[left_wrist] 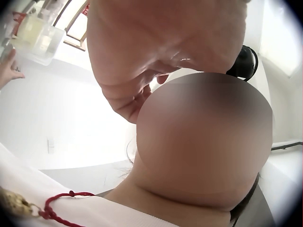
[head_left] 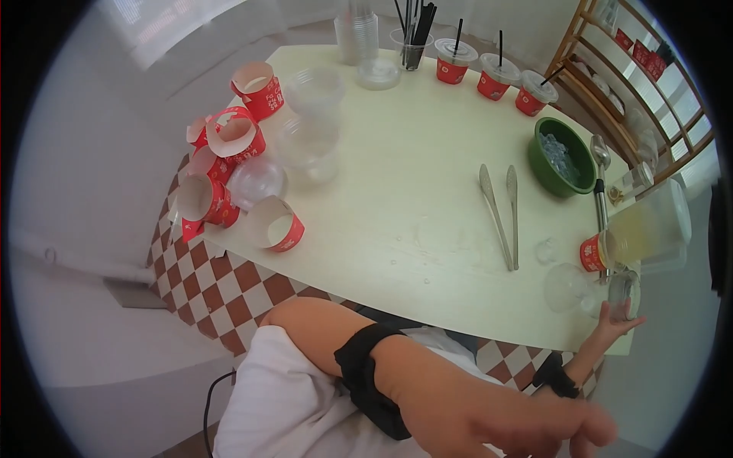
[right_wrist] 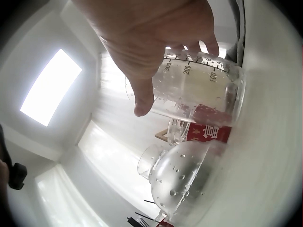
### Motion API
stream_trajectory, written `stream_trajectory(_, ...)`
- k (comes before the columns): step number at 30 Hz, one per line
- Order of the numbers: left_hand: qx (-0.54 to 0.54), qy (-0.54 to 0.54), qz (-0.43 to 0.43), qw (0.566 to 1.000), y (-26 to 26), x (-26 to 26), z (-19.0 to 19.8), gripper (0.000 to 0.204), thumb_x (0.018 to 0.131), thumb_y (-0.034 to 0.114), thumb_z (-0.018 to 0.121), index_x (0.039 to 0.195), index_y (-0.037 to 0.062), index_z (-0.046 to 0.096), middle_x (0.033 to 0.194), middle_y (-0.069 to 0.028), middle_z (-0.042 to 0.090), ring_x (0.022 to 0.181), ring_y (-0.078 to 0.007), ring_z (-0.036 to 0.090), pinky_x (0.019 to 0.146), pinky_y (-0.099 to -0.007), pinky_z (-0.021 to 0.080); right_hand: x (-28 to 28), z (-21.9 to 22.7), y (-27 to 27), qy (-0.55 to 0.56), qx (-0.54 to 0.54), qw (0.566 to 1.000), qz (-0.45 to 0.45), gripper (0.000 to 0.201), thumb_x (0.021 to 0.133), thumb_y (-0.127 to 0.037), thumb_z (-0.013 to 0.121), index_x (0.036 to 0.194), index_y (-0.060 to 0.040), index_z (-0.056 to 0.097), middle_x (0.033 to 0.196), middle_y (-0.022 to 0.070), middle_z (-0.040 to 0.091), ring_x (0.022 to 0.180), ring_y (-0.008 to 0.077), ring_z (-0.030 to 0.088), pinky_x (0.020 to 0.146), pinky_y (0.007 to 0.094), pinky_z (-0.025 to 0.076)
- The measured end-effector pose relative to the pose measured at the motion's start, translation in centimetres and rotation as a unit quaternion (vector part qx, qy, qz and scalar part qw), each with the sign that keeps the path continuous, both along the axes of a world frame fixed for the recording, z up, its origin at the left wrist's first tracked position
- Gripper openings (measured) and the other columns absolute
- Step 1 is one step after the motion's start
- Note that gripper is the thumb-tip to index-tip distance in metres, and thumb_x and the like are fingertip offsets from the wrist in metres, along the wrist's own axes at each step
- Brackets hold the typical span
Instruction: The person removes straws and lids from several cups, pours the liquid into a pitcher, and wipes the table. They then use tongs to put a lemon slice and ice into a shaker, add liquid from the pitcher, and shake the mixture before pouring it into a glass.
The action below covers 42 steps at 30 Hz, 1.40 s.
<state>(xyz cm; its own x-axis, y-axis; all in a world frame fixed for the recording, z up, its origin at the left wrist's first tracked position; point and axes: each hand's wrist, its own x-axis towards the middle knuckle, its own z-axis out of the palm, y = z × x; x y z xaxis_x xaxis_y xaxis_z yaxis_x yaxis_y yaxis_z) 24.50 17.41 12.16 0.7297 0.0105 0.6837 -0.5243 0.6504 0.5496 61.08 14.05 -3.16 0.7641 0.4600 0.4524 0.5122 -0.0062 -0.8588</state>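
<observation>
My left hand is raised off the table, near the head camera, with fingers loosely bent. Nothing shows in its grasp; in the left wrist view this hand is close by the person's head. At the table's right corner, my right hand is spread beside a clear measuring cup. The right wrist view has its thumb extended across the near side of the cup, which bears black graduations, while the other fingers lie beyond it. A clear dome-shaped piece with water drops stands close by.
A red-sleeved cup and a large container of pale yellow liquid stand behind the measuring cup. Left of them are tongs and a green bowl of ice. Red paper sleeves, plastic cups and lidded drinks line the edges.
</observation>
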Motion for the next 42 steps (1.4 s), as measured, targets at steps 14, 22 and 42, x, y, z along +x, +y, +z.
stream_trajectory(14, 0.249, 0.523, 0.564, 0.589, 2.6, -12.3, -11.5, 0.028, 0.082, 0.005, 0.056, 0.109, 0.0030, 0.049, 0.104, -0.0048, 0.053, 0.091, -0.0134, 0.050, 0.078, -0.0253, 0.042, -3.1, 9.2, -4.0, -0.088, 0.175, 0.966, 0.169, 0.107, 0.069, -0.024, 0.077, 0.142, -0.0099, 0.000, 0.132, 0.0234, 0.039, 0.122, 0.0369, 0.040, 0.102, 0.0507, 0.029)
stream_trajectory(22, 0.327, 0.428, 0.649, 0.536, 3.4, -7.1, -10.1, 0.077, 0.068, 0.020, 0.075, 0.129, 0.0042, 0.030, 0.126, -0.0145, 0.041, 0.117, -0.0283, 0.040, 0.093, -0.0408, 0.035, -23.4, 8.5, 5.8, 0.077, -0.076, 0.815, 0.570, 0.127, 0.059, -0.022, 0.083, 0.140, -0.0061, -0.014, 0.135, 0.0208, 0.032, 0.126, 0.0315, 0.033, 0.104, 0.0368, 0.026)
stream_trajectory(42, 0.182, 0.344, 0.777, 0.495, 5.5, -11.8, -16.2, 0.107, 0.064, 0.024, 0.075, 0.141, 0.0110, 0.001, 0.137, -0.0185, 0.033, 0.124, -0.0359, 0.036, 0.102, -0.0465, 0.028, 9.4, 3.2, 0.8, -0.162, -0.263, 0.951, -0.020, 0.037, 0.086, -0.011, 0.055, 0.122, -0.0058, 0.049, 0.113, 0.0156, 0.057, 0.102, 0.0274, 0.056, 0.086, 0.0329, 0.045)
